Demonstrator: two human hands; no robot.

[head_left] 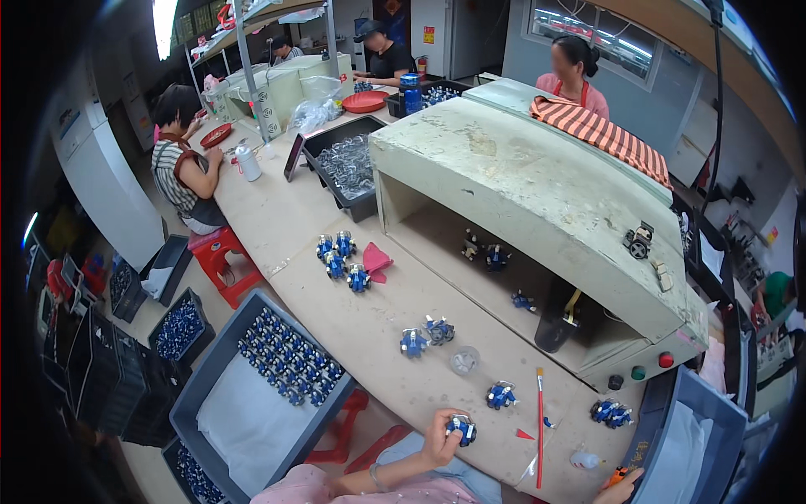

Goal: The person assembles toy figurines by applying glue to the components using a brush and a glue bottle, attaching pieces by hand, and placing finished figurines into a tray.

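Note:
My left hand [438,445] is closed around a small blue-and-white toy vehicle [461,430] with dark wheels, over the near edge of the bench. At the lower right my right hand [620,490] grips an orange-and-black object [615,478], partly hidden and cut off low in the picture, so its kind is unclear. Between the hands lie a long red paintbrush [540,424], a small red triangular piece [525,434] and a small whitish bottle [585,459]. A similar toy [501,395] sits just beyond my left hand, near a small clear cup [463,360].
A grey tray [243,445] with rows of blue toys stands at the left. Another blue-grey bin [701,454] is at the right. A pale green machine [520,160] with an open tunnel spans the bench, with toys inside. Several co-workers sit farther off.

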